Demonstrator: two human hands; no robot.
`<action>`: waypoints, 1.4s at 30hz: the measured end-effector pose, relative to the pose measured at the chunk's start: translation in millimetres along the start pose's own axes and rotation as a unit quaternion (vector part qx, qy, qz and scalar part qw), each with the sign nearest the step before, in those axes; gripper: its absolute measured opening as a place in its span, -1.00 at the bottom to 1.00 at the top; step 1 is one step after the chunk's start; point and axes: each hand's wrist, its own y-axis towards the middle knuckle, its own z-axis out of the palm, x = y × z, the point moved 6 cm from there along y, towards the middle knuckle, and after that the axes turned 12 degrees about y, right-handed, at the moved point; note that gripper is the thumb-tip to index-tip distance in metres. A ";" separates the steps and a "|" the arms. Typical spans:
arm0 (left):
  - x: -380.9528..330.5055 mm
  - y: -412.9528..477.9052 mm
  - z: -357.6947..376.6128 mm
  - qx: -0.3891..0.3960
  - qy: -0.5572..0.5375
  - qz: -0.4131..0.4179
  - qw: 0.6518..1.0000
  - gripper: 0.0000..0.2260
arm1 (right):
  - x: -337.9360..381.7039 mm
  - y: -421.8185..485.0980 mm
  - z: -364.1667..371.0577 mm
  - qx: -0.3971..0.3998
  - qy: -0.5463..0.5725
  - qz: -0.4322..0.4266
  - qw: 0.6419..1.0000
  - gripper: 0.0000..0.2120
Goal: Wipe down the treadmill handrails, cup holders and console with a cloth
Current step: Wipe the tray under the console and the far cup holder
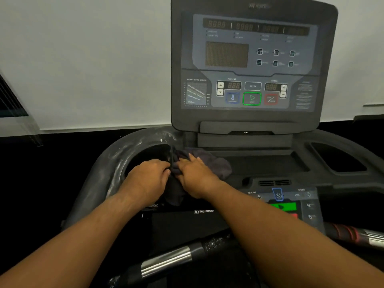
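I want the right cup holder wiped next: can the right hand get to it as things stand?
Probably yes. The right hand is on the cloth beside the left cup holder, and only the low console tray lies between it and the right cup holder.

A plain pale wall [83,59] is seen behind, dimly and evenly lit. At its left edge a dark window [9,100] is cut off (thin slats are blurred), and a black surface [41,173] is spread below.
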 end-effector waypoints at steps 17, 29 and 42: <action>-13.6 -20.4 -16.5 -0.054 -0.011 -0.068 0.996 -0.75 | -4.3 -81.6 -90.0 -0.131 0.222 -0.067 0.964 -0.76; -45.6 -108.5 32.7 0.167 -0.086 -0.166 0.968 -0.75 | 0.4 -195.5 27.3 0.065 -0.148 -0.239 0.958 -0.56; -67.6 -142.5 53.2 0.255 0.096 -0.087 0.958 -0.75 | 13.8 -139.8 22.7 0.355 -0.084 -0.006 0.931 -0.65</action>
